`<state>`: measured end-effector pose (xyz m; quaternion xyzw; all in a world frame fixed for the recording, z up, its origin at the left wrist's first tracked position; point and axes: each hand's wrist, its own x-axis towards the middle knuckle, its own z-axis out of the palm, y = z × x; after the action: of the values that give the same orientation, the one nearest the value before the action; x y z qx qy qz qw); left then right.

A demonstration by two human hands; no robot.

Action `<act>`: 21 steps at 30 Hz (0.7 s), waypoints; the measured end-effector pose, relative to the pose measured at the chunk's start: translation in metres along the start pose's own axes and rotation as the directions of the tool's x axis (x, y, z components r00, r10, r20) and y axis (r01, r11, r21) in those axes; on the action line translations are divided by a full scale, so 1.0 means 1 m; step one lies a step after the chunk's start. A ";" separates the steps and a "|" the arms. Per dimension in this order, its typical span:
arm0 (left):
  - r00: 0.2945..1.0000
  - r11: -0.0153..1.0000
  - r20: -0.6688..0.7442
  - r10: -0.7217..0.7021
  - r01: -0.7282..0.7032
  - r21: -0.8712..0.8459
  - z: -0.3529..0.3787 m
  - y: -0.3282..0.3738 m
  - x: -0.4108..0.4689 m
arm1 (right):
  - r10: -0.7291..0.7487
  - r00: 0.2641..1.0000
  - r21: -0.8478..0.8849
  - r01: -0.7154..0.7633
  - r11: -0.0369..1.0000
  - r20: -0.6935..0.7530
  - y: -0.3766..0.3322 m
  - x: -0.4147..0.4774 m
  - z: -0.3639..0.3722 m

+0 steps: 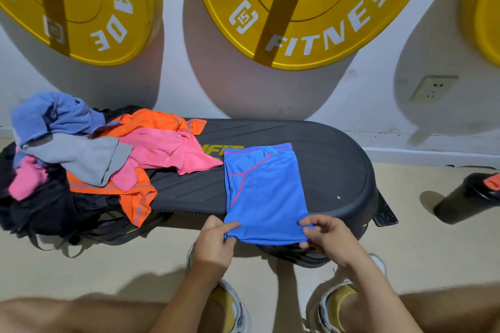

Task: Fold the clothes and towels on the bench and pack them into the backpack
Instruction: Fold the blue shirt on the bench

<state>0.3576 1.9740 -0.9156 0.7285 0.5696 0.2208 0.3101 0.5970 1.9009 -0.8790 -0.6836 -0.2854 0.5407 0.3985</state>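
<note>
Two yellow plates (311,8) hung on the wall behind the table (324,170); the middle one read "FITNES" with a "15" logo, the left one (81,8) showed "ADE". A yellow logo on the table top was half covered, only "IFIT" readable. A heap (89,154) of blue-grey, pink and orange clothes and towels covered the table's left end, over a black backpack (54,211) that hung off that end. A blue shirt (262,192) with pink seams lay folded near the right end, its lower edge hanging over the near edge. The left hand (213,243) pinched the shirt's near-left corner; the right hand (327,238) pinched the near-right corner, each grip narrow on the cloth. A black bottle (465,200) with a red cap stood on the floor, right of the table. A socket (433,89) sat on the wall.
</note>
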 end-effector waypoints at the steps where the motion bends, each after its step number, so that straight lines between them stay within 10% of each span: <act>1: 0.999 0.999 -0.014 0.031 -0.030 0.029 -0.002 0.000 -0.001 | 0.017 0.996 0.015 -0.018 1.000 0.087 -0.001 -0.002 -0.007; 10: 0.932 0.929 0.118 0.343 -0.355 0.107 -0.024 -0.004 0.010 | -0.339 0.935 -0.469 0.256 0.845 -0.100 0.006 -0.006 -0.017; 15: 0.951 0.954 0.216 0.220 -0.255 0.155 -0.038 0.002 0.016 | -0.315 0.949 -0.197 0.307 0.931 -0.011 0.004 0.000 -0.017; 21: 0.992 0.974 0.125 0.014 0.015 -0.224 -0.039 0.033 0.065 | -0.447 0.870 -0.253 0.394 0.884 -0.209 -0.043 0.045 -0.007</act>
<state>0.3702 2.0394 -0.8665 0.7010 0.5205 0.2373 0.4259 0.6166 1.9584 -0.8646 -0.7067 -0.4262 0.3135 0.4696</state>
